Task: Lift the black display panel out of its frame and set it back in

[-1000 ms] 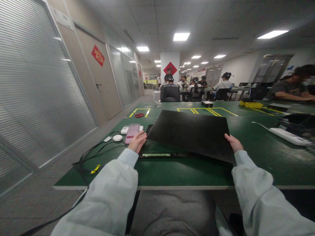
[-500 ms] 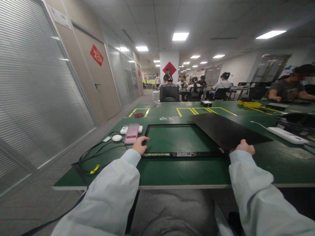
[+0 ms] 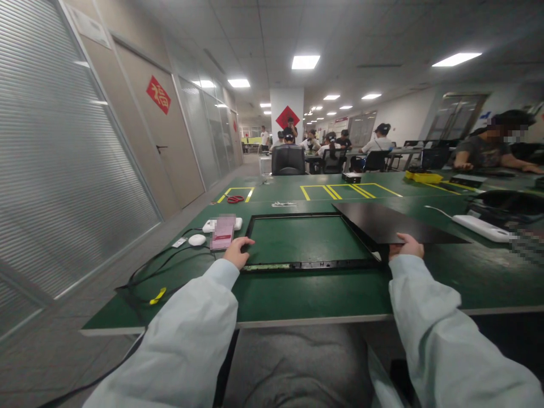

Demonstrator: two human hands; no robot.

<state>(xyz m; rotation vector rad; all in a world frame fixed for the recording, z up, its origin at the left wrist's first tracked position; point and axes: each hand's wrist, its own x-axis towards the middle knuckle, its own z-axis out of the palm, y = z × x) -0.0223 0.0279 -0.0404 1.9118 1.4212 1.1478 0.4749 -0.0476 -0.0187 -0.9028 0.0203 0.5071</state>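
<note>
A thin black rectangular frame (image 3: 327,264) lies flat on the green table (image 3: 314,294) in front of me. A strip of green circuit board shows along its near side. My left hand (image 3: 238,253) is at the frame's left side, fingers curled over that edge. At the right, my right hand (image 3: 407,247) grips the near edge of a flat black panel (image 3: 391,222), thumb on top and fingers under it. The panel is tilted, its near edge raised off the table. Its left edge lies close along the frame's right side; whether they touch I cannot tell.
Left of the frame are a phone (image 3: 223,232), a white round case (image 3: 197,240) and black cables. Red scissors (image 3: 235,199) lie farther back. A white power strip (image 3: 482,228) and a yellow tray (image 3: 423,177) are at right. A co-worker (image 3: 484,148) sits far right.
My right hand has come up and inward, raising the panel's near edge, so the panel looks flatter. The left hand stays at the frame. The view has shifted slightly.
</note>
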